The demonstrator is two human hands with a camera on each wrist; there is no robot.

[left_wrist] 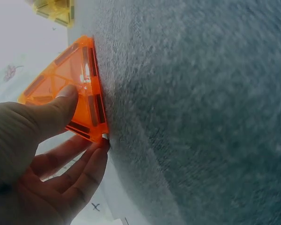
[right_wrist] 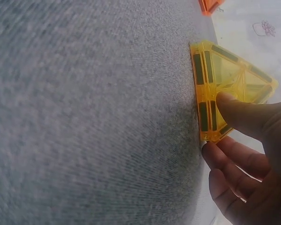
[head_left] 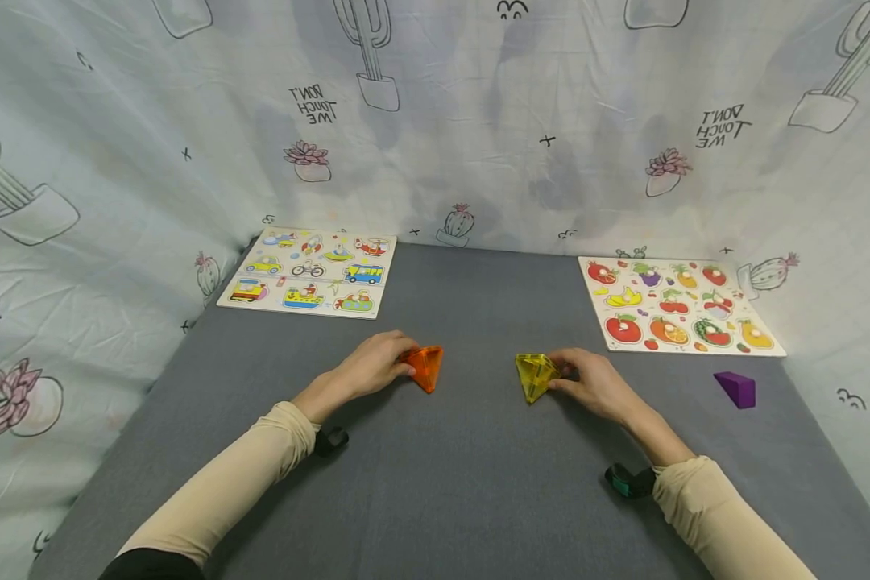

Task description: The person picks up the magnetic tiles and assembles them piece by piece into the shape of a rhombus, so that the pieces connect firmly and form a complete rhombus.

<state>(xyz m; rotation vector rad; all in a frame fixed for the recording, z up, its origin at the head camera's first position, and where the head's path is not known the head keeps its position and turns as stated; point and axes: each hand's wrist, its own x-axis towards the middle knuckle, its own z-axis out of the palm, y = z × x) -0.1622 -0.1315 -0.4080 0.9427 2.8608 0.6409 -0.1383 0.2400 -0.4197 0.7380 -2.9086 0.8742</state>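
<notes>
My left hand (head_left: 377,362) grips an orange see-through pyramid of triangular magnetic tiles (head_left: 428,366). In the left wrist view, the thumb presses on one face of the orange pyramid (left_wrist: 84,70), with fingers at its lower corner and its edge along the table. A yellow see-through pyramid of magnetic tiles (head_left: 533,375) is held by my right hand (head_left: 594,383). The right wrist view shows the thumb across a face of the yellow pyramid (right_wrist: 229,70) and fingertips at its bottom corner. A short gap of table lies between the two pyramids.
A vehicle puzzle board (head_left: 308,272) lies at the back left of the grey table (head_left: 435,499). At the back right is a fruit puzzle board (head_left: 677,306). A purple wedge-shaped block (head_left: 738,390) sits right of my right hand. A printed curtain (head_left: 435,121) borders the table.
</notes>
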